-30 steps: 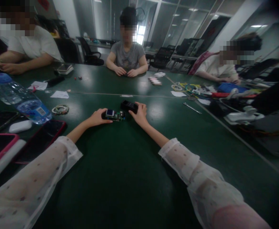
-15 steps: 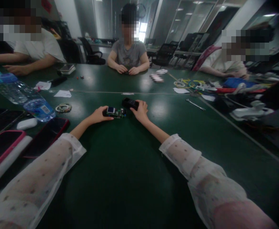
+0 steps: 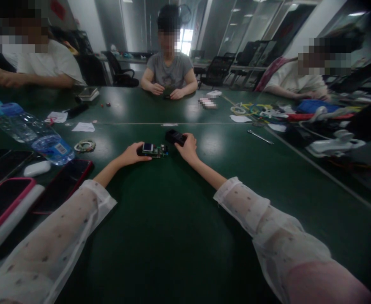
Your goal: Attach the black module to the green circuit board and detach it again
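Note:
My left hand (image 3: 131, 154) is closed on the left end of a green circuit board (image 3: 157, 150), which carries a small square screen (image 3: 148, 147) and small parts at its right end. A black case (image 3: 174, 137) is gripped at its right end by my right hand (image 3: 188, 147). The case lies just right of the board and a little farther away, with a narrow gap between them. Both of my hands are over the middle of the dark green table (image 3: 160, 219).
Bottles (image 3: 50, 145), a beaded bracelet (image 3: 84, 145), phones (image 3: 6, 198) and a white case (image 3: 37, 168) lie at the left. A wrench (image 3: 260, 137) and tangled cables (image 3: 252, 110) are at the right. Three people sit around the table.
The black case and my right hand have shifted slightly right, widening the gap to the board. My left hand keeps its hold. The left person's hands have moved left and up.

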The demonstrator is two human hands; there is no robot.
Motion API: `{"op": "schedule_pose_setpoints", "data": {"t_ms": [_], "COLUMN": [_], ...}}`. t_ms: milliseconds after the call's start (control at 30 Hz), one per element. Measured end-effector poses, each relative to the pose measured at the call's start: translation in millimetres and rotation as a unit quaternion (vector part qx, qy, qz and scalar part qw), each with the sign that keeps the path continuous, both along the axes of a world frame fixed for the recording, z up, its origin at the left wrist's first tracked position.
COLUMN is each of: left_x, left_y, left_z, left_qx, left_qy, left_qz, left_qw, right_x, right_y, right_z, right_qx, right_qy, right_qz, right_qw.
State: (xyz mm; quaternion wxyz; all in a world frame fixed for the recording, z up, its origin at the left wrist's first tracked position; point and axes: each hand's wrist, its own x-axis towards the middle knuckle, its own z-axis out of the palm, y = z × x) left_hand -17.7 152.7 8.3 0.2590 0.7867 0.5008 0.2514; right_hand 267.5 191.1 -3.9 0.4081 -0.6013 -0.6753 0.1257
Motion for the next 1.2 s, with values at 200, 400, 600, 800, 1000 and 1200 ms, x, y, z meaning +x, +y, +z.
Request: {"op": "schedule_pose_setpoints", "data": {"t_ms": [200,400,600,800,1000,1200], "left_x": [3.7,4.4,4.7,4.8,0.8,0.8], "left_y": [-3.6,-4.1,-3.6,-6.9,-2.4,-2.7], "left_z": [5.6,6.7,3.3,6.6,1.1,0.7], "left_qx": [-0.008,-0.001,0.004,0.017,0.015,0.012], "left_qy": [-0.001,0.004,0.001,0.009,0.022,0.018], "left_qz": [-0.001,-0.003,0.013,0.01,0.008,0.009], "left_qw": [1.0,1.0,1.0,1.0,1.0,1.0], "right_x": [2.0,2.6,3.4,2.8,2.4,3.9], "right_y": [0.9,4.2,2.3,0.5,0.4,1.6], "right_z": [-0.7,-3.8,-3.9,-2.3,-1.5,-3.7], "right_qx": [-0.005,-0.003,-0.004,0.005,0.005,0.006], "right_qy": [0.0,0.004,0.009,0.004,0.005,-0.002], "right_qz": [0.003,0.007,0.008,0.012,0.001,0.011], "right_qw": [1.0,1.0,1.0,1.0,1.0,1.0]}}
